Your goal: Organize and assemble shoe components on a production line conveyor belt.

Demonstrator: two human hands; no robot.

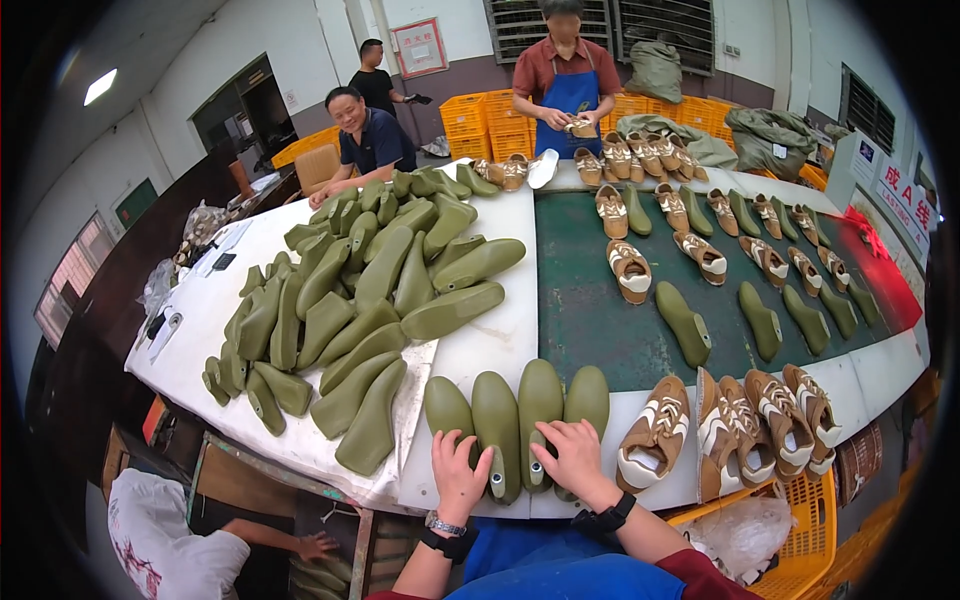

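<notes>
Several olive-green shoe lasts [540,395] stand side by side at the table edge in front of me, toes pointing away. My left hand [460,480] is closed around the heel of the leftmost shoe last [448,405], its thumb against the neighbouring last [495,420]. The rightmost shoe last [587,400] has its heel under my right hand [578,458], whose fingers curl over it while the thumb touches the last beside it. Both palms hide the heel ends. Right of my right hand sits a brown-and-white sneaker [655,430], with several more sneakers [770,425] beyond.
A big heap of lasts [375,270] covers the white tabletop [200,310] at left. Sneakers and lasts line the green belt [590,325]. Across stands a person in a blue apron [570,90]; a seated person [375,140] leans in. A yellow crate [810,540] is below right.
</notes>
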